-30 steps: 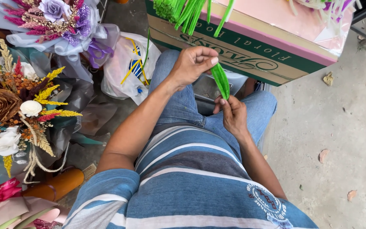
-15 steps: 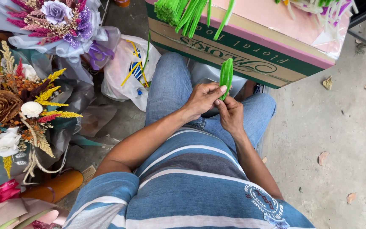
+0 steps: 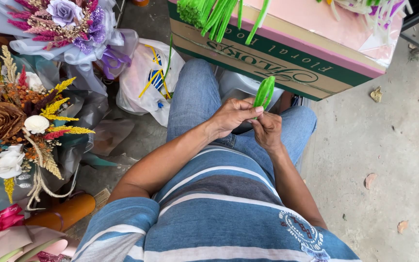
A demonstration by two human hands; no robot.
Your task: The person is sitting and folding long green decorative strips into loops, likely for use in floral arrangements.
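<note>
Fingers [image 3: 254, 109] of both hands pinch a small bundle of green stems [image 3: 265, 90] upright above the lap. A second ago the left hand [image 3: 233, 115] was raised apart from the right hand [image 3: 267, 131] — now it has closed in, both gripping the bundle's base. Just beyond the knees stands a floral cardboard box [image 3: 287, 63] with more green stems [image 3: 209, 14] on top — dried bouquets [image 3: 20, 121] crowd the left.
</note>
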